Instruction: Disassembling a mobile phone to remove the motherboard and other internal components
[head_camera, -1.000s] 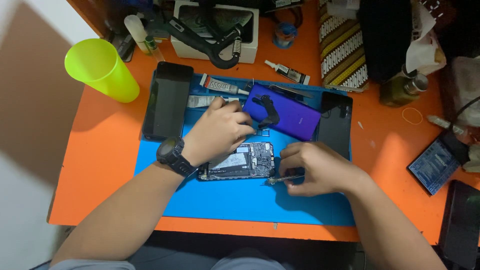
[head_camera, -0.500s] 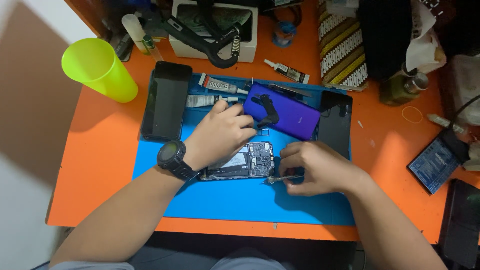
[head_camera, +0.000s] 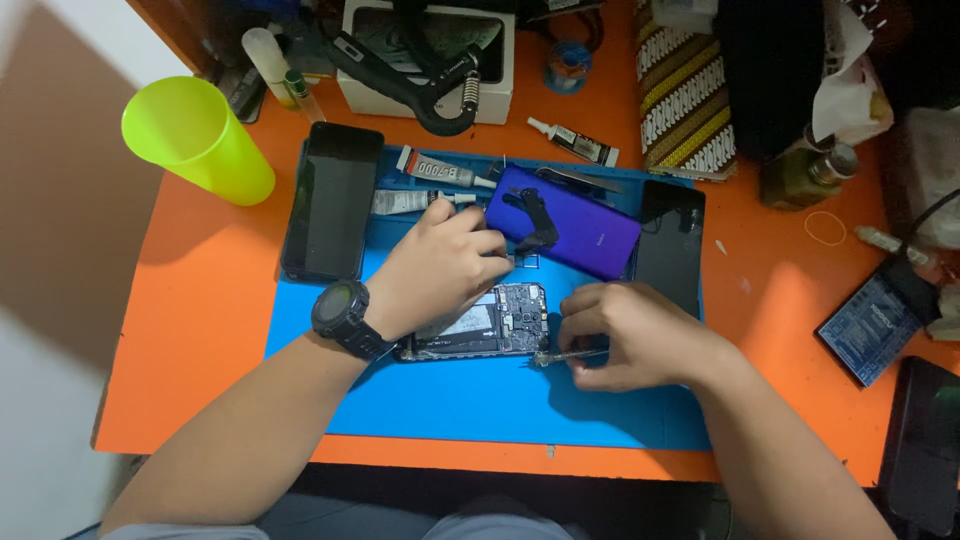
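My right hand (head_camera: 635, 335) pinches a thin metal tool (head_camera: 562, 355), its tip at the opened phone (head_camera: 490, 322). My left hand (head_camera: 440, 265) presses half-curled on that phone, mid blue mat (head_camera: 450, 400). At one o'clock lies the purple back cover (head_camera: 580, 228); at ten, a dark phone (head_camera: 333, 200).

Your left hand (head_camera: 435, 265) presses on the opened phone (head_camera: 495, 322) mid-mat, while your right hand (head_camera: 625, 335) pinches tweezers (head_camera: 565, 355) at its right end.
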